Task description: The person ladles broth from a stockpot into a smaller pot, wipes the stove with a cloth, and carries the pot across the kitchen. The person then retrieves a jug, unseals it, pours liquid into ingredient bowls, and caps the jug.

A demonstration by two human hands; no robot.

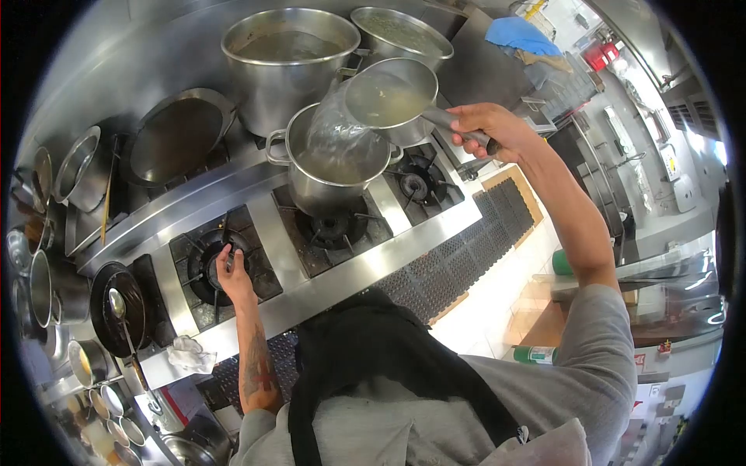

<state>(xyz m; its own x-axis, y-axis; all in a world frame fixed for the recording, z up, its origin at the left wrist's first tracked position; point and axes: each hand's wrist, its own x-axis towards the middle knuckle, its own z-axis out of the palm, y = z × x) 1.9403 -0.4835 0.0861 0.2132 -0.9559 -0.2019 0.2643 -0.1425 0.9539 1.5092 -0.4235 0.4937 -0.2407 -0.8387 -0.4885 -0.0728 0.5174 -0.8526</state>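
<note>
My right hand [486, 132] is closed round the dark handle of a steel saucepan [392, 92], which is tilted to the left. Clear liquid pours from the saucepan's rim into a two-handled steel pot [317, 193] on the middle burner of the stove. Over the left burner [214, 264] hangs my left hand [233, 273], its fingers apart and holding nothing. The burner's black grate carries no pan.
Two large stockpots [250, 85] [435, 45] stand at the back. A wide dark pan [175, 140] is behind the left burner. At the left are a black frying pan [105, 311] with a spoon and a crumpled white cloth [190, 356]. A burner [416, 185] lies at the right.
</note>
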